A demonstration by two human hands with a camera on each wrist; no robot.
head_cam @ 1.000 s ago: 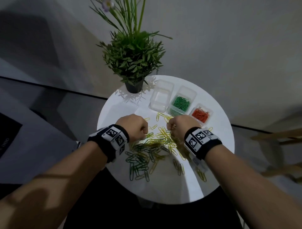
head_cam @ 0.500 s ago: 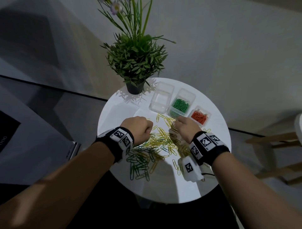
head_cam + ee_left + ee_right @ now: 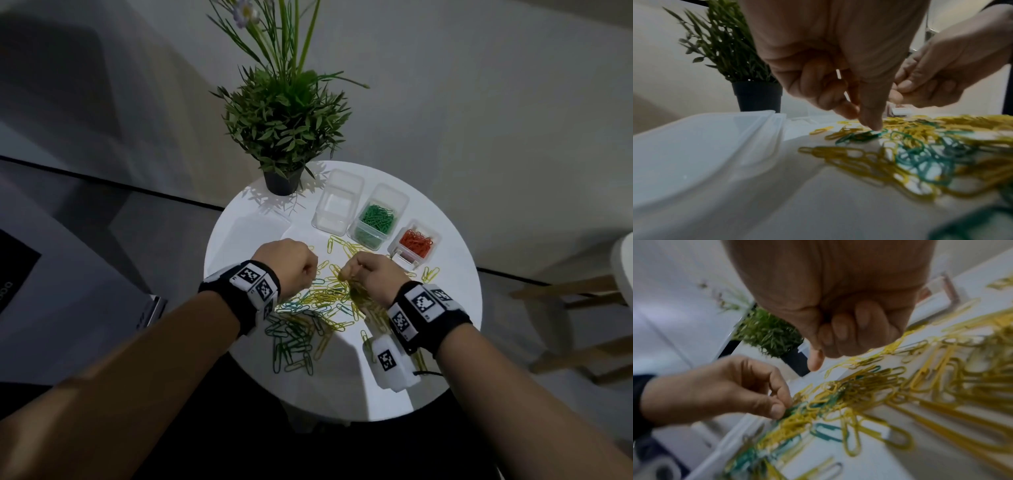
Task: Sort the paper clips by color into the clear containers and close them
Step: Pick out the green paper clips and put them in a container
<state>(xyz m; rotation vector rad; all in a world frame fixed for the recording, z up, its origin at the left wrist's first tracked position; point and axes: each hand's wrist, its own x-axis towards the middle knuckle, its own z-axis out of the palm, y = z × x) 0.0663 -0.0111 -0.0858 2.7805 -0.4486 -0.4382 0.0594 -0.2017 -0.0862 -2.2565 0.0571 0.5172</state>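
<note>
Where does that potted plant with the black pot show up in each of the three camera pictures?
Head view: potted plant at the far edge of the round white table, top centre.
Left wrist view: upper left, behind the clear lid.
Right wrist view: tilted, centre left.
Shared landmark: the yellow paper clips.

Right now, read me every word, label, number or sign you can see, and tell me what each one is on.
No text reads clearly.
Dark panel at the left edge: pale characters, too blurred and cut off to read.
Left wristband, right wristband and white wrist unit: black-and-white square code patterns, no words.
Clear containers: no label visible.
</note>
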